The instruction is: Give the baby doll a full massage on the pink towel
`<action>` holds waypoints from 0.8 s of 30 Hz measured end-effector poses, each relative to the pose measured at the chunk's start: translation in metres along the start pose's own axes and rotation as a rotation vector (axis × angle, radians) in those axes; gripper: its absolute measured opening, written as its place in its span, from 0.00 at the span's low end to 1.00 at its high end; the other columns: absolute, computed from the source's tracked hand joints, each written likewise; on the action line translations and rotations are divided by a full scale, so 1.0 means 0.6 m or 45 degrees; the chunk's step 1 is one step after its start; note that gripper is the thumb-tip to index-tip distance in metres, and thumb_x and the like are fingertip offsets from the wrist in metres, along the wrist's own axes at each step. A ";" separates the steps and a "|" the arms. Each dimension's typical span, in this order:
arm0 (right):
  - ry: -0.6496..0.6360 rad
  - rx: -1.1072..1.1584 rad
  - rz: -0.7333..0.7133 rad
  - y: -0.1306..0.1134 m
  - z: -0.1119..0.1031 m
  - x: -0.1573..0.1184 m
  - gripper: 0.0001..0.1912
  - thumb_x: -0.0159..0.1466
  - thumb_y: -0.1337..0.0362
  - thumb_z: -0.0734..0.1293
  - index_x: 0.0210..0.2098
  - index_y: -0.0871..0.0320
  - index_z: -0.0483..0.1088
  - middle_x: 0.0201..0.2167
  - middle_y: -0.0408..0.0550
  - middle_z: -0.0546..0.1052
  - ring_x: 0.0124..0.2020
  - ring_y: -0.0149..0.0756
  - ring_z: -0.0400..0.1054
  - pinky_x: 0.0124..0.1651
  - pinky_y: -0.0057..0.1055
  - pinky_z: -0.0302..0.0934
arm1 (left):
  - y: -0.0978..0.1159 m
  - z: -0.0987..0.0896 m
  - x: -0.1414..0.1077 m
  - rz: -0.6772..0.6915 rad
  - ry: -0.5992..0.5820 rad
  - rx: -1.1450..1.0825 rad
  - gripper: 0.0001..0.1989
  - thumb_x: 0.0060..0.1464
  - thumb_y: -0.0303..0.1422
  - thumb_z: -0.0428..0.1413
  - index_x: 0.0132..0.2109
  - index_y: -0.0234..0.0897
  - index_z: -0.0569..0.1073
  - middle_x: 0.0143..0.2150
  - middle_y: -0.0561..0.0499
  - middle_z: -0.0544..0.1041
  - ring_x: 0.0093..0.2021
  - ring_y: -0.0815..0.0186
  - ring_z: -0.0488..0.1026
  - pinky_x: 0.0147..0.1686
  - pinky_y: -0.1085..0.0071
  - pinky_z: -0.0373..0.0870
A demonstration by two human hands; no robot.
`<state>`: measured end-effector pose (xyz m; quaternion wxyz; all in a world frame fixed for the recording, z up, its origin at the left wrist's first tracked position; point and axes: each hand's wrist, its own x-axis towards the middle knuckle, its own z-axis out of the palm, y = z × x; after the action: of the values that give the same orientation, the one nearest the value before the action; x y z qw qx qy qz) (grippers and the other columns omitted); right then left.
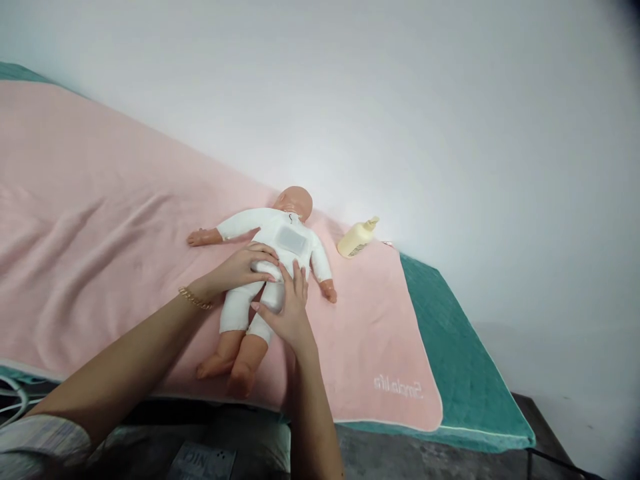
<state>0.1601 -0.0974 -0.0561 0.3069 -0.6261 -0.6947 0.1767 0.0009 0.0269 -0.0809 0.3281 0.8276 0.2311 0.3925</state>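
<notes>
A baby doll (293,243) with a white cloth body lies on a pink blanket (360,353), its head toward the wall and its feet toward me. My left hand (250,265), below a gold bracelet on the wrist, rests on the doll's belly with its fingers apart. Against the doll's hip and upper thigh lies my right hand (289,300), thumb spread away from the fingers. Neither hand grips anything. A pale rectangular panel shows on the doll's chest.
A cream pump bottle (356,240) leans tilted on the blanket, right of the doll, near the wall. Beneath the blanket is a green mat (460,360), its edge showing at the right. A white wall rises behind. White cables (17,400) sit at the lower left.
</notes>
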 end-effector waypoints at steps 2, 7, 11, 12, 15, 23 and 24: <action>-0.117 -0.019 0.058 -0.001 -0.013 0.001 0.49 0.56 0.55 0.73 0.70 0.48 0.47 0.73 0.50 0.37 0.73 0.55 0.25 0.67 0.66 0.33 | -0.001 -0.002 0.000 0.008 -0.018 0.012 0.19 0.53 0.46 0.62 0.46 0.40 0.79 0.50 0.48 0.75 0.53 0.58 0.69 0.57 0.59 0.64; -0.237 -0.011 0.129 0.003 -0.032 0.005 0.49 0.56 0.61 0.73 0.70 0.45 0.46 0.74 0.47 0.35 0.73 0.54 0.22 0.68 0.66 0.33 | 0.002 -0.001 -0.001 0.069 0.016 -0.036 0.19 0.52 0.45 0.64 0.47 0.40 0.79 0.49 0.48 0.75 0.52 0.59 0.70 0.57 0.61 0.64; -0.017 0.007 0.036 0.010 -0.014 0.007 0.40 0.60 0.54 0.71 0.67 0.50 0.54 0.72 0.52 0.46 0.73 0.53 0.31 0.69 0.63 0.35 | 0.015 0.002 -0.001 0.061 0.142 -0.021 0.13 0.59 0.42 0.59 0.44 0.38 0.79 0.47 0.47 0.76 0.50 0.60 0.71 0.56 0.61 0.65; 0.089 0.014 0.005 0.011 -0.009 0.010 0.33 0.62 0.53 0.69 0.65 0.52 0.59 0.70 0.54 0.52 0.72 0.52 0.37 0.69 0.59 0.38 | 0.018 0.002 0.000 0.059 0.149 -0.011 0.12 0.60 0.41 0.57 0.44 0.38 0.79 0.47 0.48 0.76 0.50 0.61 0.72 0.55 0.62 0.65; 0.352 0.082 -0.039 0.014 -0.004 0.029 0.18 0.69 0.54 0.61 0.53 0.55 0.71 0.60 0.55 0.66 0.64 0.44 0.55 0.66 0.48 0.50 | 0.028 0.001 0.000 0.069 0.138 0.023 0.12 0.64 0.38 0.53 0.43 0.38 0.79 0.46 0.48 0.77 0.49 0.63 0.72 0.54 0.63 0.66; 0.471 0.113 -0.037 0.032 -0.020 0.115 0.21 0.70 0.58 0.57 0.27 0.57 0.74 0.30 0.47 0.71 0.39 0.39 0.65 0.46 0.36 0.59 | 0.015 0.006 0.013 0.029 0.168 0.115 0.14 0.66 0.37 0.48 0.45 0.39 0.77 0.47 0.50 0.77 0.51 0.62 0.70 0.61 0.59 0.57; 0.487 0.132 -0.032 0.038 -0.016 0.120 0.21 0.70 0.59 0.57 0.26 0.56 0.74 0.29 0.47 0.71 0.38 0.39 0.66 0.46 0.36 0.59 | 0.012 0.008 0.015 0.012 0.141 0.109 0.14 0.66 0.38 0.48 0.45 0.39 0.78 0.47 0.50 0.77 0.51 0.62 0.70 0.60 0.61 0.59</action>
<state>0.1816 -0.0250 -0.0484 0.4673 -0.6228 -0.6215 0.0861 0.0106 0.0261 -0.0736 0.2773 0.8189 0.2617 0.4290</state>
